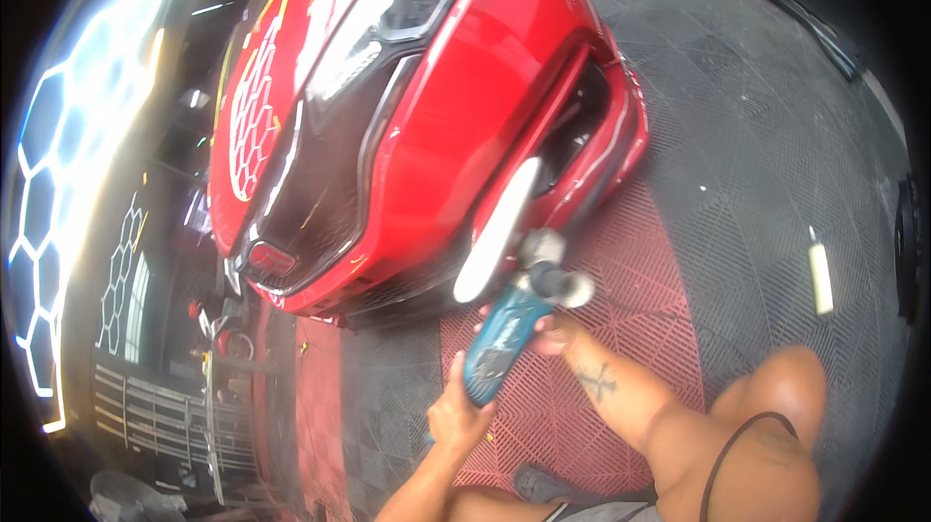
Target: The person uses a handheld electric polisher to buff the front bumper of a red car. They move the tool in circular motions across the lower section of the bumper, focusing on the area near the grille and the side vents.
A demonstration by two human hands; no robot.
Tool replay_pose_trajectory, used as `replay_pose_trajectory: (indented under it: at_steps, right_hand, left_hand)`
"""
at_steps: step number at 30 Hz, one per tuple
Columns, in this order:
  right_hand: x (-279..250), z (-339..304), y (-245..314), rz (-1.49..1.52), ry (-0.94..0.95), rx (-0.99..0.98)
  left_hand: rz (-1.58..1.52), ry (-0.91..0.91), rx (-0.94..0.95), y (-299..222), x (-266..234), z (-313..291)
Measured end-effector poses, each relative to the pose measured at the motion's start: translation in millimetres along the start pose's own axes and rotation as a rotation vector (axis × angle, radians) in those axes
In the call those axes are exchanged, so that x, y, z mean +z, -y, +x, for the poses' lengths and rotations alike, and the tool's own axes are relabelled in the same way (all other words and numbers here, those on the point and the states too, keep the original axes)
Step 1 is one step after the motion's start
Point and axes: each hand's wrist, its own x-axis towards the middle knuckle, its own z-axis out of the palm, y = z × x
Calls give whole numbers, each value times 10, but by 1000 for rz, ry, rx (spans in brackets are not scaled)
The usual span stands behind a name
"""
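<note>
Beside the red car (485, 86), your left hand (460, 411) and right hand (555, 333) clamp their grip on the blue polisher (504, 338) (white pad (497, 236) tilted).

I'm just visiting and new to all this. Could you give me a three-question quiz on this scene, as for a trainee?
1. True or false: on the teal power tool, the left hand is nearer the pad than the right hand is.
2. What colour is the pad? A) black B) white C) green
3. What colour are the floor tiles around the pale bottle?

Key: 1. False. 2. B. 3. Dark grey.
</note>
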Motion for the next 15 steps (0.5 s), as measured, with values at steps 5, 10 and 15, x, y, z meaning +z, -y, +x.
replay_pose_trajectory:
  at_steps: [5,10,15]
  right_hand:
    - [-93,-56,-704,11,-207,130]
    - [5,-12,-682,-15,-240,119]
    - [52,44,-363,-113,-309,-2]
  left_hand:
    - [-101,46,-60,613,-9,-174]
    - [-182,58,-35,690,-13,-88]
    - [-267,49,-45,488,117,157]
